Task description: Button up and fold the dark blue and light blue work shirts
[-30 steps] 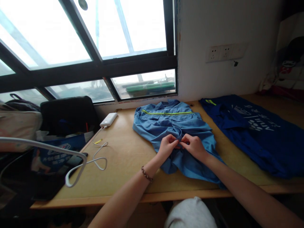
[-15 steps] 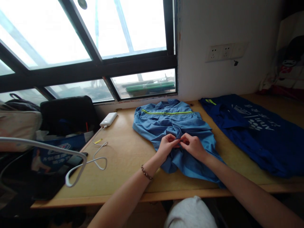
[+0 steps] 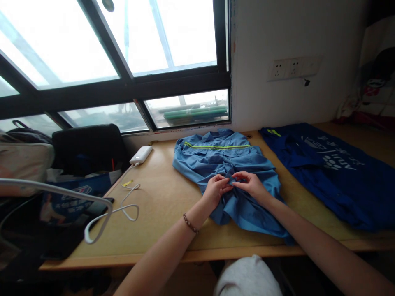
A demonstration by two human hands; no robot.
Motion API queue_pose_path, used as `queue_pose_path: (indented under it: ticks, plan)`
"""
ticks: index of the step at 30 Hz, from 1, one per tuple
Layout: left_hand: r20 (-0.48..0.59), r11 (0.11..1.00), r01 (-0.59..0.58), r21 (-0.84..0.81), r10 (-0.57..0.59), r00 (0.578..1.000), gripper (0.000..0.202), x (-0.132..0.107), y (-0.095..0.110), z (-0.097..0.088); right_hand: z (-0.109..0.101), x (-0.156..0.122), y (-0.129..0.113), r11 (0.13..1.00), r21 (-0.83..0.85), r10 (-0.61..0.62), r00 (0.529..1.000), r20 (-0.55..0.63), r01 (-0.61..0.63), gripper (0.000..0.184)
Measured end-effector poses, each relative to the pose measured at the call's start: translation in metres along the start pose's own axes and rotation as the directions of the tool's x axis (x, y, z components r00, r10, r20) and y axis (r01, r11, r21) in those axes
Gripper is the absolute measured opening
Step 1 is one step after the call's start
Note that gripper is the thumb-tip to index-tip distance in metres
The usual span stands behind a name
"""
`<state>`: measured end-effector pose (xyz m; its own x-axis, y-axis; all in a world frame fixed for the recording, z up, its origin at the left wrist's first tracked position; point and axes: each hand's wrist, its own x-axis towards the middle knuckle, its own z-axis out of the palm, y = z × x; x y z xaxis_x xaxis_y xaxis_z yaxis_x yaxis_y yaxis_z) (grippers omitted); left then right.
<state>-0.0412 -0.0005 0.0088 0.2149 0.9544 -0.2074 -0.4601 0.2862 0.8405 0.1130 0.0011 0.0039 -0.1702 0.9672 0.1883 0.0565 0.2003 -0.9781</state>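
A light blue work shirt (image 3: 194, 164) with a yellow-green reflective stripe across the chest lies on the table, its collar toward the window. Its front is bunched up in the middle, where both hands work close together. My left hand (image 3: 215, 190) pinches the gathered cloth at the front opening, a beaded bracelet on its wrist. Just to the right, my right hand (image 3: 249, 186) has thumb and forefinger on the same fold, fingertips closed on the cloth. Any button between the fingertips is too small to make out.
A dark blue garment (image 3: 354, 185) with white print lies to the right on the wooden table (image 3: 157, 230). On the left are a white power bank (image 3: 141, 155) and its white cable (image 3: 125, 205). Bags (image 3: 24, 168) and a black chair back (image 3: 89, 148) stand beyond the table's left edge.
The fingers of my right hand have shifted and straightened slightly at the fold. My left fingers have curled a little, and the bunched cloth above them has changed shape.
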Motion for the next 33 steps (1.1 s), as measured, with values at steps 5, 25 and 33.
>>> queue_pose_path:
  ticks: [5,25,33]
  plan:
    - [-0.058,0.998,0.040,-0.054,-0.043,0.997,0.022,0.004,-0.001,-0.002,0.002,-0.002,0.000,0.989,0.132,0.060,0.993,0.098,-0.072,0.039]
    - [-0.002,0.990,0.004,-0.142,-0.004,1.000,0.029,0.005,0.001,-0.006,0.007,-0.013,0.000,0.690,-0.525,-0.537,0.839,0.088,0.497,0.027]
    - [-0.010,0.983,0.063,-0.172,-0.066,0.998,0.024,0.005,0.002,-0.007,0.003,-0.014,-0.006,0.603,-0.565,-0.620,0.777,0.113,0.563,0.025]
